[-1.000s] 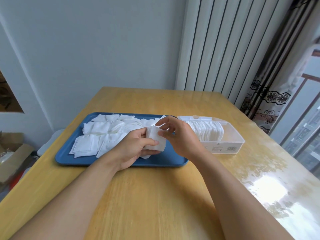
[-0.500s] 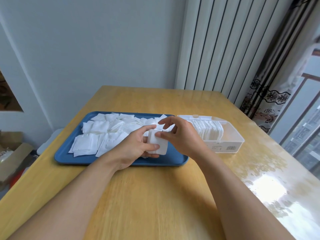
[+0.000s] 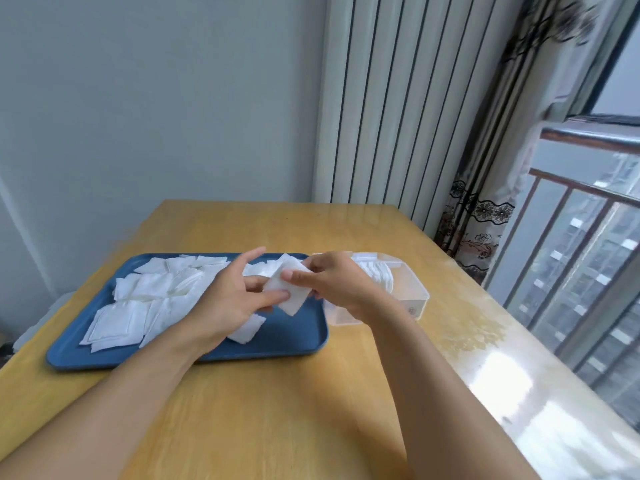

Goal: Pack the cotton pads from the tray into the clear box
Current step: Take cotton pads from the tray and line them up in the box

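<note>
Above tray [image 3: 284, 341], both hands [image 3: 225, 306] [image 3: 343, 289] pinching pad stack [image 3: 287, 289], long axis tilted down-right.

The table [image 3: 277, 410] is glossy varnished wood. The tray [image 3: 291, 341] is smooth blue plastic; the box [image 3: 412, 299] is clear plastic. The pads [image 3: 138, 306] look like soft, matt white cotton.

No text can be read; the clear box [image 3: 414, 296] carries a small label [image 3: 412, 310], too blurred to make out.
</note>
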The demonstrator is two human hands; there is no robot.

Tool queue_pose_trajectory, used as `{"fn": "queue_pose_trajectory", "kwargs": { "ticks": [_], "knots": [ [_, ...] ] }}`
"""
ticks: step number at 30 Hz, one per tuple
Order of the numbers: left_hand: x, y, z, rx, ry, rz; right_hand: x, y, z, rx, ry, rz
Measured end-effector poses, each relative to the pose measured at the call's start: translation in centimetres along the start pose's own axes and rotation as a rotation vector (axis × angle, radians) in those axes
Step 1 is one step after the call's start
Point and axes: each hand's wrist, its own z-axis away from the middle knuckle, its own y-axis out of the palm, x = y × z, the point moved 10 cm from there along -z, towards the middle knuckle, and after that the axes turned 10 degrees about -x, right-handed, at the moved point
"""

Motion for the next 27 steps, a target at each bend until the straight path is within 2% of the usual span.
{"fn": "queue_pose_trajectory", "kwargs": {
  "ticks": [3, 5, 7, 10, 11, 13, 17, 22, 27],
  "knots": [
    [-2.5, 2.3, -0.8, 0.018, 0.081, -0.097, 0.3, -3.2, -0.1, -0.025, 0.024, 0.005],
    [-3.6, 4.1, -1.8, 0.010, 0.136, -0.091, 0.3, -6.3, -0.4, -0.102, 0.022, 0.020],
    [-4.1, 6.2, -2.8, 0.026, 0.196, -0.104, -0.2, -10.8, -0.7, -0.262, 0.029, 0.052],
    [-3.8, 10.2, -3.6, 0.109, 0.293, -0.349, -1.9, -18.6, -0.8, -0.508, 0.073, 0.245],
    [-3.3, 11.4, -3.9, 0.131, 0.305, -0.435, -2.9, -19.9, -1.1, -0.512, 0.115, 0.324],
    [-2.6, 13.4, -4.6, 0.165, 0.322, -0.589, -5.3, -20.5, -1.9, -0.419, 0.238, 0.456],
    [-1.6, 15.4, -6.2, 0.192, 0.313, -0.824, -8.3, -18.7, -2.8, -0.305, 0.364, 0.569],
    [0.1, 16.5, -6.3, 0.245, 0.213, -0.845, -7.0, -16.3, -3.2, -0.297, 0.254, 0.830],
    [0.3, 16.4, -6.4, 0.242, 0.195, -0.814, -7.4, -12.9, -3.9, -0.256, 0.166, 1.015]
  ]
}}
